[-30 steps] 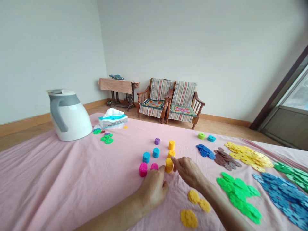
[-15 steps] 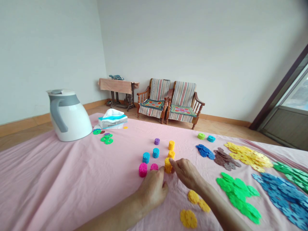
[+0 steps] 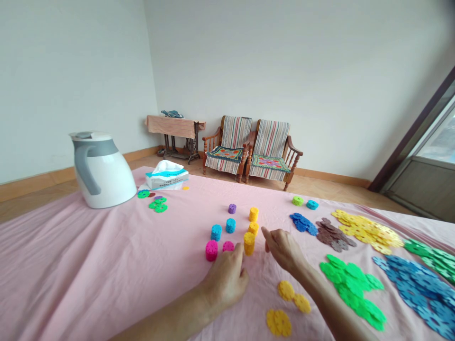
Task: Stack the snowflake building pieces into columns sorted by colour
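My left hand (image 3: pixel 227 277) rests on the cloth beside the front yellow stack of discs (image 3: pixel 249 244). Its forefinger and thumb are apart, with the forefinger tip close to the stack's left side; I cannot tell if they touch. A low magenta stack (image 3: pixel 228 246) is partly covered by this hand, and a taller magenta stack (image 3: pixel 212 251) stands to its left. Just right of the yellow stacks hovers my right hand (image 3: pixel 284 248), its fingers loosely bent and apart, holding nothing visible. Two more yellow stacks, a middle one (image 3: pixel 253 229) and a rear one (image 3: pixel 253 214), stand behind the front one.
Two blue stacks (image 3: pixel 216 232) and a purple one (image 3: pixel 232 208) stand further left. Loose yellow discs (image 3: pixel 279 323) lie in front. Heaps of green (image 3: pixel 351 289), blue (image 3: pixel 419 293) and brown discs (image 3: pixel 332 234) spread rightward. A white jug (image 3: pixel 110 177) and tissue pack (image 3: pixel 167 176) stand back left.
My right hand has let go of the front yellow stack and drawn back a little to the right. My left hand has barely moved.
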Demonstrator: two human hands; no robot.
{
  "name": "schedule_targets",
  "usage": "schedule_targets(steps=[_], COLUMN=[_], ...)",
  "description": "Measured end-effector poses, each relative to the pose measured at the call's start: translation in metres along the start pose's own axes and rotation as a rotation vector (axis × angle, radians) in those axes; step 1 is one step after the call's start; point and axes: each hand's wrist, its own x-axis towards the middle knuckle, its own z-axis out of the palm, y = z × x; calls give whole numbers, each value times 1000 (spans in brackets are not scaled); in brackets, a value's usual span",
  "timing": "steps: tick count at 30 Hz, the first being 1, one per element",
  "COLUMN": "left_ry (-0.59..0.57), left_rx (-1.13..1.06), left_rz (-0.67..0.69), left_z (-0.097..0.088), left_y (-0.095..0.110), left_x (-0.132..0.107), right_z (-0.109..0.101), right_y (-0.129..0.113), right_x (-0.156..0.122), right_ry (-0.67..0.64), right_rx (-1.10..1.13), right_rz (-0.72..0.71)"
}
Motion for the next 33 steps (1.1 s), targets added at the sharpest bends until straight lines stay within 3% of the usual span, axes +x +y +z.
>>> schedule_targets(steps=[7, 12, 17, 25, 33], left_ry=[-83, -206, -303, -324, -171], left_rx=[-44, -142, -12, -11, -243], left_rz=[187, 334, 439, 374, 261], left_z=[-4, -5, -10, -3, 5], left_y=[15, 27, 36, 43, 33], left_x=[-10, -18, -22, -25, -21], right_z=[5, 14, 18, 14, 12], right_y=[35, 38, 37, 30, 31], right_x=[14, 13, 12, 8, 6], right_ry=[91, 112, 110, 105, 125], right_rx=[-115, -223, -247, -247, -224], right_rz=[130, 129, 107, 131, 111])
